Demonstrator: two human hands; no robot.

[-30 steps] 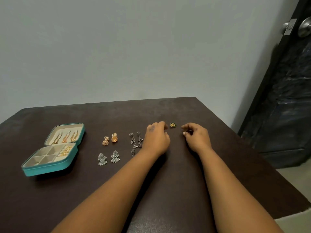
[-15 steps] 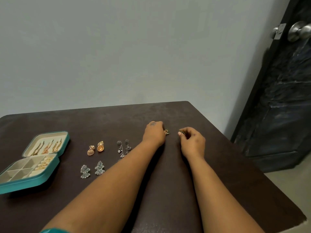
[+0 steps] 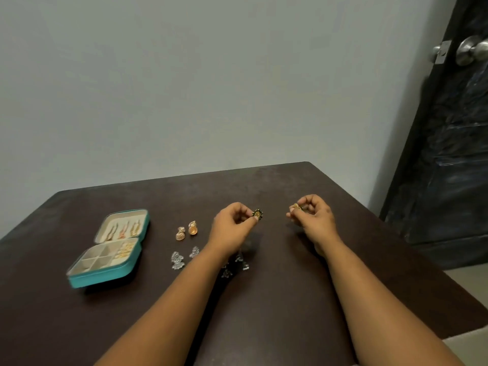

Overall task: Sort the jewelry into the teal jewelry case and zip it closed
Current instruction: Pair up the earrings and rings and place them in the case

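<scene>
— Where is the teal jewelry case [image 3: 105, 276] now?
— It lies open on the left part of the dark table [image 3: 290, 299]. Three long earrings hang in its lid, and gold pieces fill one right compartment.
— And the hands?
— The left hand [image 3: 232, 228] pinches a small dark-and-gold stud [image 3: 257, 214] above the table. The right hand [image 3: 314, 217] pinches a gold piece [image 3: 297, 206], well apart from the left.
— What lies between the hands and the case?
— A pair of orange-gold earrings [image 3: 187, 231], and nearer to the person a pair of silver earrings [image 3: 182, 258]. Dark silver earrings [image 3: 239, 264] lie partly hidden behind the left forearm.
— And around?
— A grey wall, and a dark door [image 3: 454, 159] with a metal knob [image 3: 470, 50] on the right.
</scene>
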